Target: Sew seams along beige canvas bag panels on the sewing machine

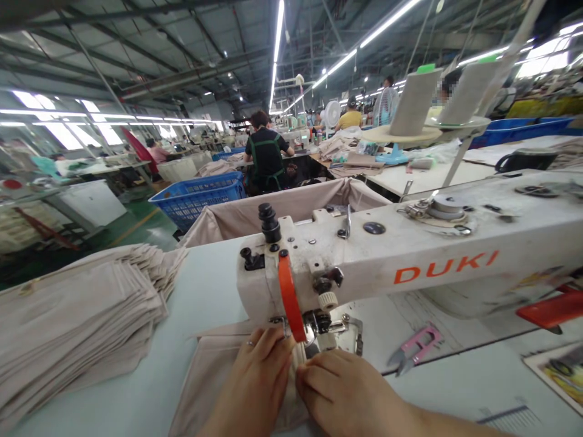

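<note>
A white sewing machine (410, 255) marked DUKI stands on the pale table (204, 291). A beige fabric piece (204, 370) lies under its needle area (319, 331). My left hand (255, 382) rests on the fabric just left of the presser foot, fingers together and pressing down, a ring on one finger. My right hand (346, 388) lies beside it, fingertips pinching the fabric edge right in front of the foot. The two hands nearly touch.
A tall stack of beige fabric pieces (77, 315) fills the table's left. Pink thread snips (416, 346) lie right of the needle. A cloth-lined bin (282, 212) and blue basket (195, 197) stand behind. Two thread cones (416, 100) rise at right. Other workers sit farther back.
</note>
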`<state>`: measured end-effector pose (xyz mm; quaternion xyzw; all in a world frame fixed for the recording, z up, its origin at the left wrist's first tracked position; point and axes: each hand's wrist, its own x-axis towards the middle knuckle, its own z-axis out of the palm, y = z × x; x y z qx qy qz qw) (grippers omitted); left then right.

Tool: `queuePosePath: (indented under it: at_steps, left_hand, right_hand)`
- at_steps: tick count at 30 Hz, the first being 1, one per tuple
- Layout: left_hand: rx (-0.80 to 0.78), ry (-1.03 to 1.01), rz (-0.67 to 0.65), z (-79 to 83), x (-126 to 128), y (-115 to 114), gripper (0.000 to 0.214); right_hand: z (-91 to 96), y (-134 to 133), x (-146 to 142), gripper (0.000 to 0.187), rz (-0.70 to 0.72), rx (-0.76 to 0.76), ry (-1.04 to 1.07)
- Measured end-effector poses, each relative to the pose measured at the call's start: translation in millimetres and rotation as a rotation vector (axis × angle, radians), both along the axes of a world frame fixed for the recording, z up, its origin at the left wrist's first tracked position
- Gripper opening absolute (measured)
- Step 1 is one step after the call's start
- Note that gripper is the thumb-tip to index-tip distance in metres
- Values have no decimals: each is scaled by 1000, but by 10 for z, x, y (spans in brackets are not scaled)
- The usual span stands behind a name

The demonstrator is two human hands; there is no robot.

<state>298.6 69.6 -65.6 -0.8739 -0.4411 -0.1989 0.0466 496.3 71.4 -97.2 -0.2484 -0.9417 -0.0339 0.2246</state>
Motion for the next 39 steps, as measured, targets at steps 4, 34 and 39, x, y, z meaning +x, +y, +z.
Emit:
queuePosePath:
  at_steps: [4,34,39]
  left_hand:
    - [96,97,-72,39,-79,-40,32]
    - [56,111,-222,-35,-6,-103,41]
    - [-69,54,-215,-23,-29,8,53]
  right_hand:
    - [277,50,146,13,47,-175,-73]
    - [135,45,296,11,196,-96,103]
    - [152,58,256,10,150,-142,105]
